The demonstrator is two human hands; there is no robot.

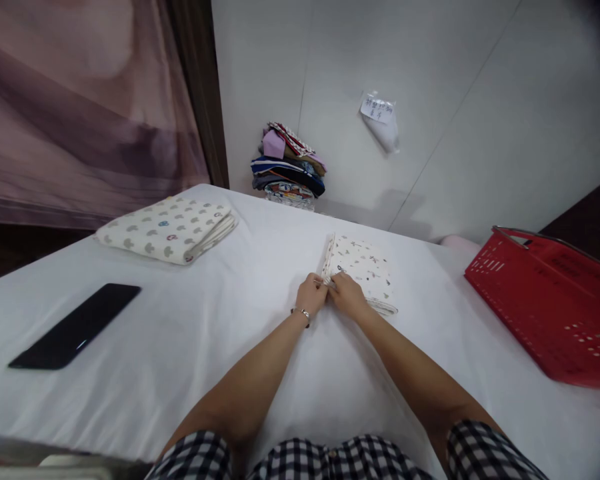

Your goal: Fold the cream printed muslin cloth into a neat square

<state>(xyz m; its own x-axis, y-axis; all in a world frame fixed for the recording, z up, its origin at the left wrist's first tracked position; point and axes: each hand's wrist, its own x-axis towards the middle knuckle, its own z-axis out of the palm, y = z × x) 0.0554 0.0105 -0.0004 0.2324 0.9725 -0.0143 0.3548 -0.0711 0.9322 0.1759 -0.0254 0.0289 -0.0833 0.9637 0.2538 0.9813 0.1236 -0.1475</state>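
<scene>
A folded white cloth (pixel 363 267) with a small scattered print lies flat on the white-covered table (pixel 260 280). Both hands meet at its near left corner. My left hand (pixel 311 293), with a bracelet at the wrist, pinches the cloth's edge. Right beside it, my right hand (pixel 347 293) rests over the same corner with its fingers closed on the fabric. The fingertips partly hide the bunched bit of cloth between them.
A second folded cloth (pixel 165 230) with grey mouse-head shapes lies at the left. Nearer stands a black phone-like slab (pixel 77 327), lying flat. A red plastic basket (pixel 555 300) occupies the right side. Stacked folded clothes (pixel 287 167) sit beyond the far edge by the wall.
</scene>
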